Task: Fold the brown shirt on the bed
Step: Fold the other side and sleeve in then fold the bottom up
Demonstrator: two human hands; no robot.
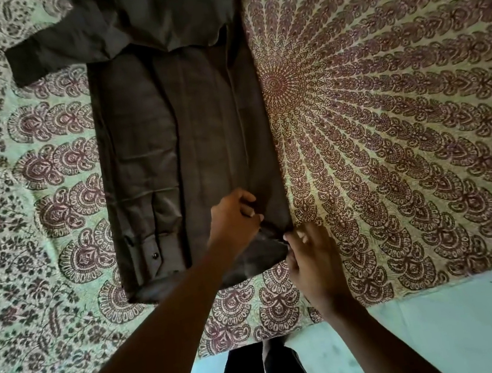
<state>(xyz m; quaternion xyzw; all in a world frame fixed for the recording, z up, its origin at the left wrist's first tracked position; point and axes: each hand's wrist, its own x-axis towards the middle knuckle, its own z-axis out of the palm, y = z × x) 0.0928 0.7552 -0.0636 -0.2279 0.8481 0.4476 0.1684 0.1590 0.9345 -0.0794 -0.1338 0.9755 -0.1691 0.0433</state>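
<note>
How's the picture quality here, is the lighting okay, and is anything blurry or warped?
Head view: dim, soft light, so the brown shirt reads nearly black with faint fold lines; no glare. Wide-angle lens bends the patterned bedspread toward the edges. Left hand and right hand at the shirt's near hem look slightly soft, forearms in shadow.

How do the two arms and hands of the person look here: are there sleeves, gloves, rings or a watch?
Both forearms are bare up to the picture's lower edge; no sleeve shows. The left hand and the right hand wear no gloves, and no ring, watch or bracelet shows on either. The nails look short and unpainted. Between the arms, dark trousers show below.
</note>
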